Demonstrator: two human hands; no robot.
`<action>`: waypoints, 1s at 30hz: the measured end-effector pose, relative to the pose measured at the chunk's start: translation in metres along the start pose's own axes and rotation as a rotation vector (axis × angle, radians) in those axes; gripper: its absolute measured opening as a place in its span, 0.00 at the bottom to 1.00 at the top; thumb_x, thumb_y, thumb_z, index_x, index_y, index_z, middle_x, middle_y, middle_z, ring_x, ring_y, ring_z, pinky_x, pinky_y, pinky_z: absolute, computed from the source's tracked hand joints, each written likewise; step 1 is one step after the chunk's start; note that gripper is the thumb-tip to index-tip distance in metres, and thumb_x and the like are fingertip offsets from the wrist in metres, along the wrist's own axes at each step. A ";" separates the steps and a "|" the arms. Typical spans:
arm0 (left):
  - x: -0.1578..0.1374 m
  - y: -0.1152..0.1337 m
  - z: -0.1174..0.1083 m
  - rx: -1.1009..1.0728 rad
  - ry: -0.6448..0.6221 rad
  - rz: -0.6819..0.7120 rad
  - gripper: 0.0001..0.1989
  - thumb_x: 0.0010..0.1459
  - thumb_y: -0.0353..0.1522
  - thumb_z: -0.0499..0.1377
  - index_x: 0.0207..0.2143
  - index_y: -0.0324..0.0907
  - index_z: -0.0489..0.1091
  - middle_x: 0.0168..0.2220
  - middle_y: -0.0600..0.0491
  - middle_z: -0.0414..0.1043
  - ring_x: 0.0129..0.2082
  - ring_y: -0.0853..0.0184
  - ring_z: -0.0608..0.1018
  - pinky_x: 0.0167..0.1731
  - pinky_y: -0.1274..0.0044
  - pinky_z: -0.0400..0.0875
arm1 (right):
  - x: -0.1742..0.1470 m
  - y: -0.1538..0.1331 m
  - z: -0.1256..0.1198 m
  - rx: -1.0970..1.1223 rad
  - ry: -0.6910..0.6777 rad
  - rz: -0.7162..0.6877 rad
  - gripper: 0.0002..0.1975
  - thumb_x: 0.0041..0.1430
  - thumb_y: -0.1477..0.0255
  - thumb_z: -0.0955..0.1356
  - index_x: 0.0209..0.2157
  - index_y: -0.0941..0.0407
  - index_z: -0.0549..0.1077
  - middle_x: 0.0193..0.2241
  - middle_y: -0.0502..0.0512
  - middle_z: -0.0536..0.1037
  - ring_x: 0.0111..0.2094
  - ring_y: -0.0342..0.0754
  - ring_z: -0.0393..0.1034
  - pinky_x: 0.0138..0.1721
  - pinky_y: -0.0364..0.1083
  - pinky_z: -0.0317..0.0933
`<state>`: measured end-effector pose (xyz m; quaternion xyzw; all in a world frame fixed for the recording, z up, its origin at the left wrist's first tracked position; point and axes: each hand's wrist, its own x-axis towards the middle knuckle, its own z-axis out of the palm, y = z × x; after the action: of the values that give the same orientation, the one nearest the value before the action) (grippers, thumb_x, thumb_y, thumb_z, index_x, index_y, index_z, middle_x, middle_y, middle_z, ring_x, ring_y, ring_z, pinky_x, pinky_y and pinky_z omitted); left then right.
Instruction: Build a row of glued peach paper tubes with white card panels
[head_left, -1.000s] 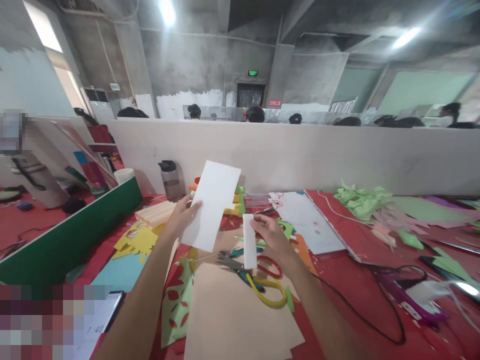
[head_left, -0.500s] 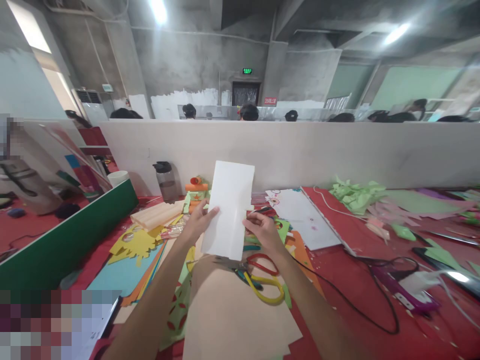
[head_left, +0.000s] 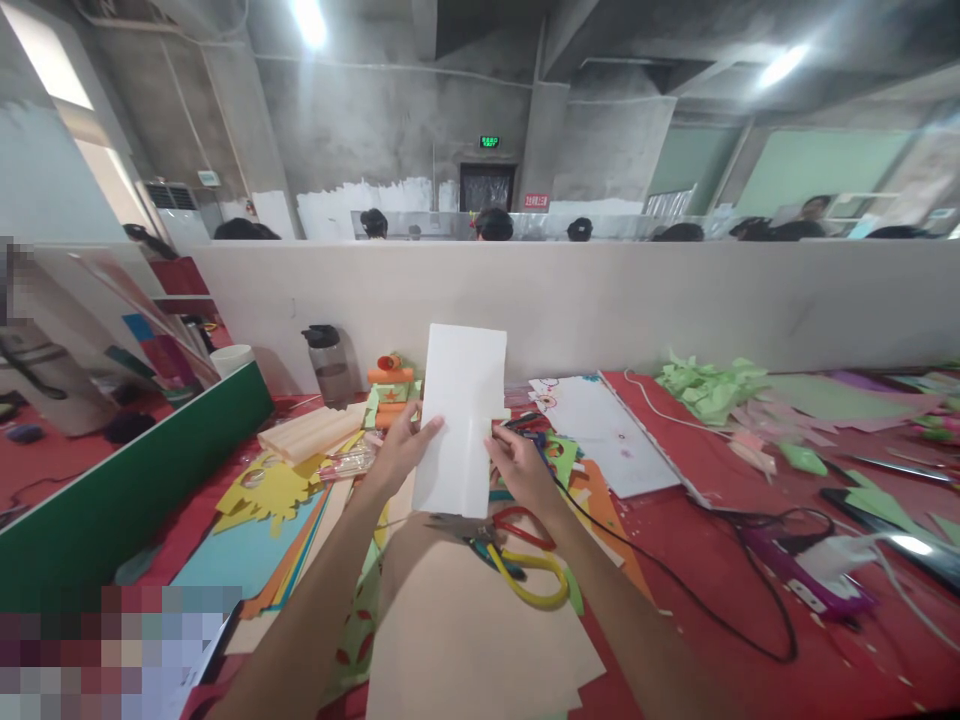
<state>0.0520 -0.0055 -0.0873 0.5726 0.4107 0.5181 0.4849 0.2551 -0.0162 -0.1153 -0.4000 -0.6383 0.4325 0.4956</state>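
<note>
A white sheet of folded paper (head_left: 461, 420) is held upright in front of me, above the table. My left hand (head_left: 405, 450) is closed on its left edge, thumb on the near face and fingers behind. My right hand (head_left: 517, 458) pinches the right edge at mid-height. Just below the paper, scissors with red and yellow handles (head_left: 529, 575) lie on beige paper sheets (head_left: 472, 640). Behind my left hand stands an orange and green paper model (head_left: 391, 388).
Yellow cut-outs (head_left: 266, 490) and blue paper (head_left: 236, 545) lie left, beside a green divider (head_left: 150, 470). A bottle (head_left: 328, 368) stands against the white partition (head_left: 600, 300). On the right are a white board (head_left: 619, 440), a purple power strip (head_left: 817, 580), a black cable and green paper scraps (head_left: 709, 388).
The white paper's lower end has swung slightly right, so it stands straighter. Both hands keep their hold, and the right fingers have closed in at the edge. The view has shifted slightly.
</note>
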 end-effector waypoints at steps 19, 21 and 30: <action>0.005 -0.013 0.011 0.147 0.079 0.088 0.19 0.61 0.46 0.56 0.47 0.43 0.65 0.42 0.49 0.74 0.36 0.65 0.76 0.36 0.75 0.72 | 0.005 0.014 0.002 0.088 0.061 -0.010 0.22 0.58 0.61 0.68 0.52 0.52 0.64 0.33 0.51 0.76 0.31 0.48 0.72 0.33 0.46 0.66; 0.004 -0.013 0.012 0.135 0.023 0.102 0.21 0.61 0.45 0.56 0.52 0.44 0.65 0.48 0.47 0.73 0.44 0.62 0.76 0.44 0.72 0.71 | 0.007 0.015 0.002 0.103 0.082 -0.007 0.23 0.56 0.62 0.70 0.51 0.53 0.64 0.35 0.52 0.76 0.34 0.49 0.73 0.38 0.47 0.67; -0.005 -0.013 0.024 0.039 -0.376 -0.080 0.35 0.55 0.41 0.63 0.62 0.48 0.53 0.46 0.45 0.73 0.33 0.60 0.81 0.28 0.70 0.78 | 0.008 0.004 -0.008 0.161 0.386 -0.016 0.29 0.53 0.58 0.71 0.52 0.52 0.60 0.39 0.59 0.79 0.39 0.56 0.75 0.41 0.52 0.68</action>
<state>0.0757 -0.0110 -0.1008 0.6517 0.3452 0.3742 0.5622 0.2617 -0.0058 -0.1161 -0.4295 -0.4978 0.3936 0.6425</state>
